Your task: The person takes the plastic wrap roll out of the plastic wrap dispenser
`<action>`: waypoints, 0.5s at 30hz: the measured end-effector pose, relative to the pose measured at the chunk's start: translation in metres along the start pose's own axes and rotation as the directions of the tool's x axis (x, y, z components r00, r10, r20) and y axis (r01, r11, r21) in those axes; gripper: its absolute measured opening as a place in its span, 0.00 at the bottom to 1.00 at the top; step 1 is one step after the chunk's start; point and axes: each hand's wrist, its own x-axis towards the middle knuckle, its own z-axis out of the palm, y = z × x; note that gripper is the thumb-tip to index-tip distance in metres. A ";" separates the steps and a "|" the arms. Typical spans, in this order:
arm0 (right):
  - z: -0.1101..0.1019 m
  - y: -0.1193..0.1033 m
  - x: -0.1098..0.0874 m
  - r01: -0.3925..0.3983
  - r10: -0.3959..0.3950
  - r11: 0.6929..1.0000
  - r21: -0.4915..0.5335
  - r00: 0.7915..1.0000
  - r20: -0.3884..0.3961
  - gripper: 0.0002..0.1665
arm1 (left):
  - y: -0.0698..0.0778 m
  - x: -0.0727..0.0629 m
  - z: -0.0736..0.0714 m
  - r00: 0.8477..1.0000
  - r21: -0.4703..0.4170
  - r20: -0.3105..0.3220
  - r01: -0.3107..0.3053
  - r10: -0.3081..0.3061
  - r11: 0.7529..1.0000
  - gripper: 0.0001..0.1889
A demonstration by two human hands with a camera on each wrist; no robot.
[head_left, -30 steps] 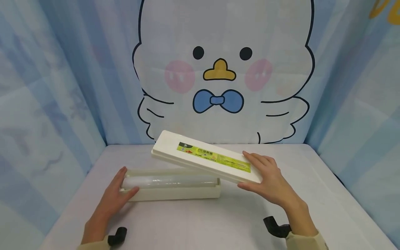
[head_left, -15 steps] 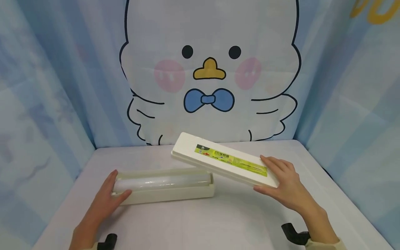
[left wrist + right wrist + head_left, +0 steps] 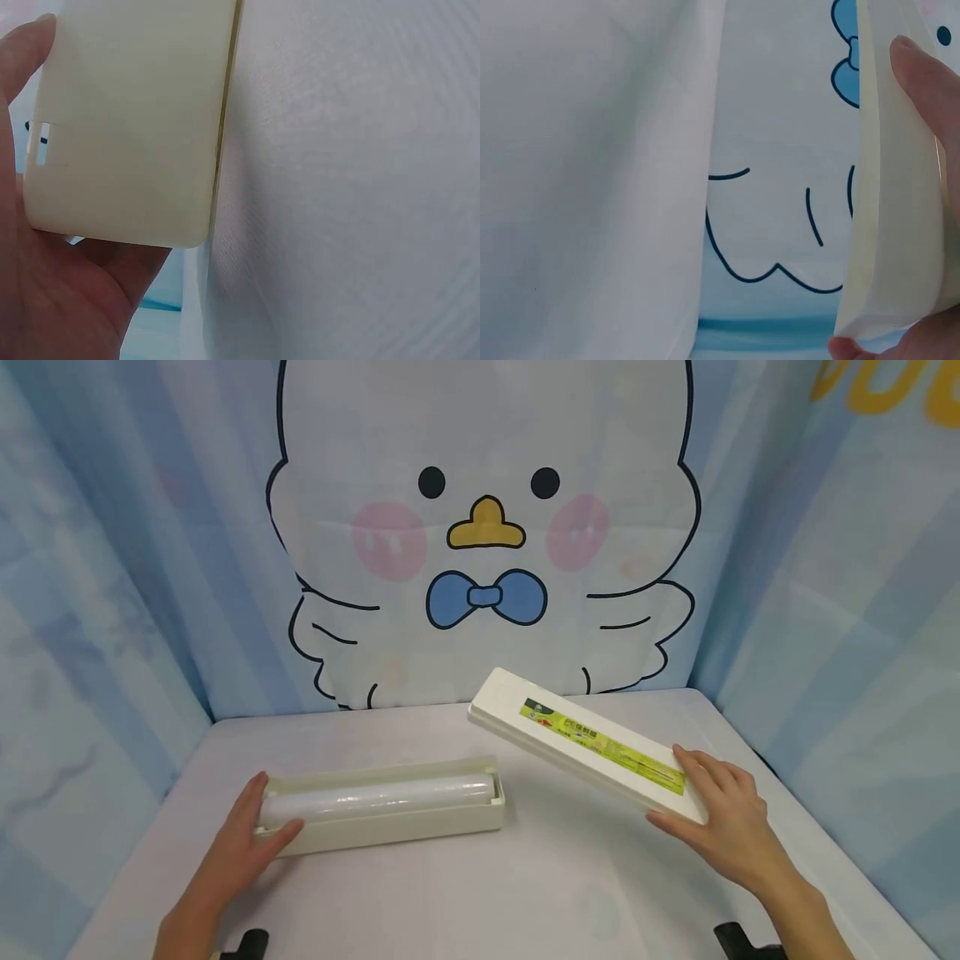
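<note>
A cream plastic box without its lid sits on the white table, with a shiny roll of cling film lying inside. My left hand grips the box's left end, thumb on the front wall and fingers at the back; the left wrist view shows the box's end wall against the palm. My right hand holds the white lid by its right end, thumb in front and fingers behind. Tilted up to the left, the lid hangs above the table, apart from the box. A yellow-green label runs along its top.
The white cloth-covered table reaches back to a fabric backdrop printed with a cartoon bird. Blue and white curtains close off both sides. Black wrist mounts show at the lower edge.
The lid in my right hand has moved right, away from above the box. My left hand stays on the box's left end. The head view has shifted slightly.
</note>
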 end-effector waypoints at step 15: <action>0.004 0.016 -0.009 -0.083 0.083 0.995 -0.051 0.997 -0.006 0.56 | 0.001 -0.001 0.000 1.000 -0.001 0.003 0.011 -0.010 1.000 0.56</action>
